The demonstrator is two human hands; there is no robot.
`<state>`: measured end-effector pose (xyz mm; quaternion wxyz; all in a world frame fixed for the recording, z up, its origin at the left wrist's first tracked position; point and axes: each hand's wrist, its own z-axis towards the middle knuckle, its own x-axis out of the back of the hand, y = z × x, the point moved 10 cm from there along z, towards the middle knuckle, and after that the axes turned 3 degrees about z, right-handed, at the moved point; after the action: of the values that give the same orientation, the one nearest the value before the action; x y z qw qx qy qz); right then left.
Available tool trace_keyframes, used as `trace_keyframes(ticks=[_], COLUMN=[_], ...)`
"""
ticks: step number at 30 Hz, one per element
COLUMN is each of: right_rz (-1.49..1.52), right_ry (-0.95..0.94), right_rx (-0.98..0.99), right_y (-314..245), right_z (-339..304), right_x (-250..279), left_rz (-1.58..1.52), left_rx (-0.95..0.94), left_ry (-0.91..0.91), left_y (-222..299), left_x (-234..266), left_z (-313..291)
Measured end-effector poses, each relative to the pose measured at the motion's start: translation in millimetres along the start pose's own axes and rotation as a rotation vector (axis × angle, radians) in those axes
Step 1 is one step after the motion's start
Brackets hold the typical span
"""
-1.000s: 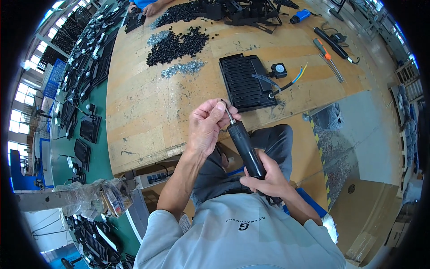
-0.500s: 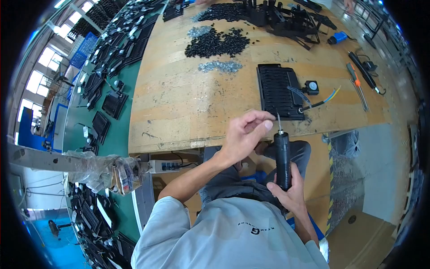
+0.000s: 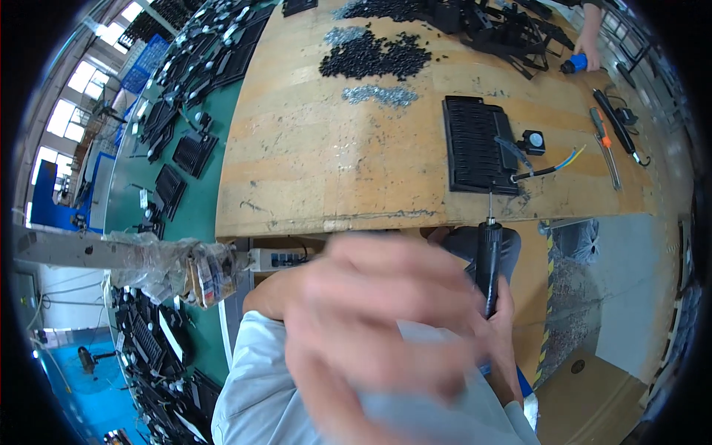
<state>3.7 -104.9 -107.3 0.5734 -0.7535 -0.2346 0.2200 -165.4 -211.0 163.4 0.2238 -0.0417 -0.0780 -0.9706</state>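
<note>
My right hand (image 3: 505,304), at the table's front edge, is wrapped round a black electric screwdriver (image 3: 488,256) that stands upright, its thin bit pointing away from me. The bit's tip comes close to the near edge of a black finned lamp housing (image 3: 471,148); I cannot tell whether they touch. A small black sensor (image 3: 532,142) and a cable (image 3: 545,172) with bare coloured wire ends lie at that housing's right side. Large and smeared by motion, my left hand (image 3: 378,311) is raised near the camera, before my chest. Whether it holds anything is not visible.
On the wooden table (image 3: 297,178) lie black small parts (image 3: 374,58) and silver screws (image 3: 380,95) in piles. Black brackets (image 3: 512,37) are heaped behind. An orange-handled screwdriver (image 3: 604,144) lies right. A co-worker's hand (image 3: 589,48) grips a blue tool (image 3: 574,64). Lamp housings (image 3: 194,154) cover the green bench.
My left hand has come back from beside the screwdriver bit and up towards the camera. The right hand still holds the screwdriver. A co-worker's hand has reached the blue tool.
</note>
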Motion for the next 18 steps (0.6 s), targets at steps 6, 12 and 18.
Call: trace_keyframes(ticks=[6, 12, 18], right_rz=[0.028, -0.025, -0.077], right_ry=[0.045, 0.085, 0.096], right_rx=[-0.049, -0.075, -0.1], right_y=[11, 18, 23], right_z=[-20, -27, -28], right_x=[23, 32, 38], left_rz=[0.882, 0.828, 0.801], left_rx=[0.735, 0.888, 0.746], left_ry=[-0.404, -0.545, -0.708], left_y=[-205, -267, -283], left_x=[80, 77, 71], left_z=[-116, -173, -180])
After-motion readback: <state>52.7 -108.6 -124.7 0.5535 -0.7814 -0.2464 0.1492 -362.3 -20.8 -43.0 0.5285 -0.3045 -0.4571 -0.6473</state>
